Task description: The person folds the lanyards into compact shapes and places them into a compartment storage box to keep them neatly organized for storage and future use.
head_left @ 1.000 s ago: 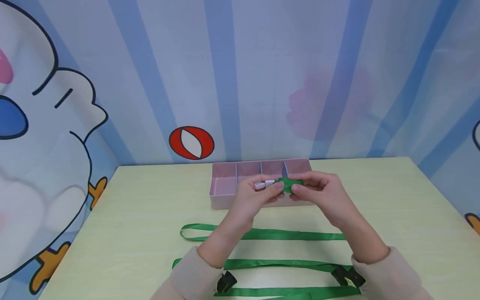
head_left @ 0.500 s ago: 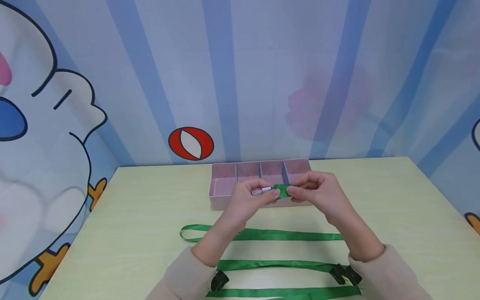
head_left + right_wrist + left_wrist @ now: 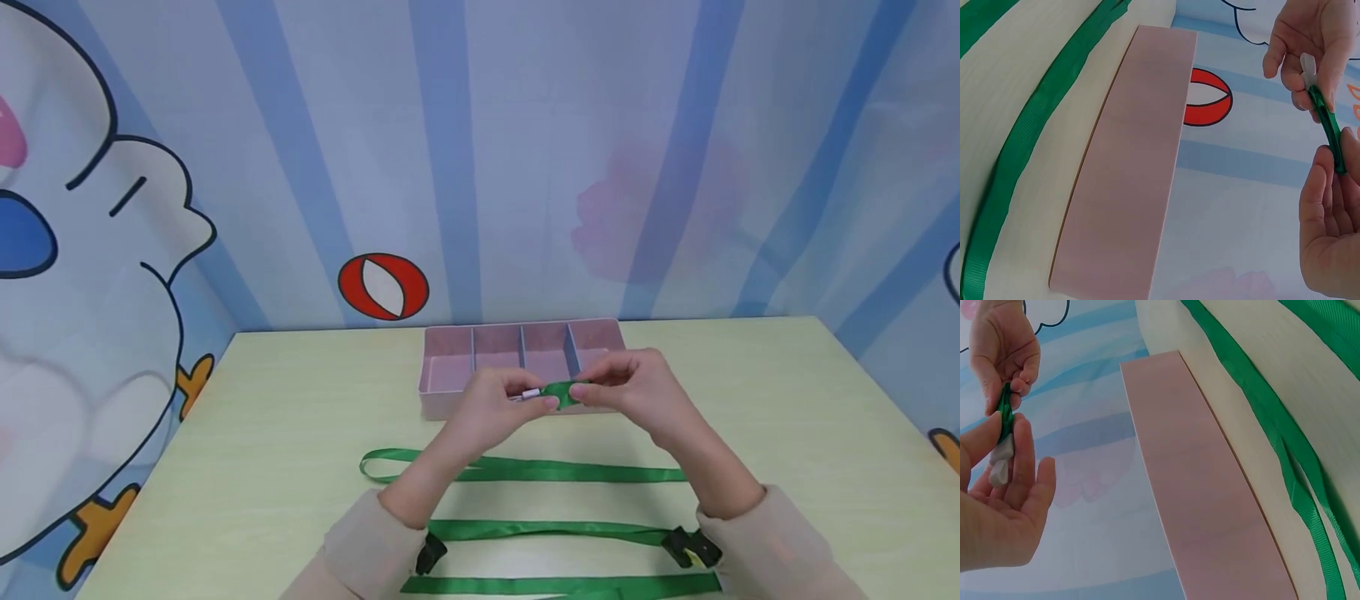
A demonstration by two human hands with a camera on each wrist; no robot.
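Above the front wall of the pink box, my two hands hold a small folded piece of green ribbon (image 3: 558, 393) between them. A white loop-like end piece (image 3: 1308, 65) projects from its left end. My left hand (image 3: 486, 410) pinches the left part of the ribbon between thumb and fingers, close to the white piece. The right end is pinched by my right hand (image 3: 637, 393), its thumb on the near side. In the left wrist view the ribbon (image 3: 1005, 412) appears narrow, edge-on, spanning both sets of fingertips.
Behind the hands stands the pink divided box (image 3: 447, 402), at the table's back edge. Long green straps lie across the table (image 3: 285, 467): a looped far strap (image 3: 570, 471), a middle strap (image 3: 555, 529) and a near one (image 3: 487, 586). A patterned backdrop (image 3: 510, 167) rises behind.
Both hands have come slightly lower and a little to the left with the green ribbon. The ribbon piece is now turned and more tilted, and less of the white end shows.
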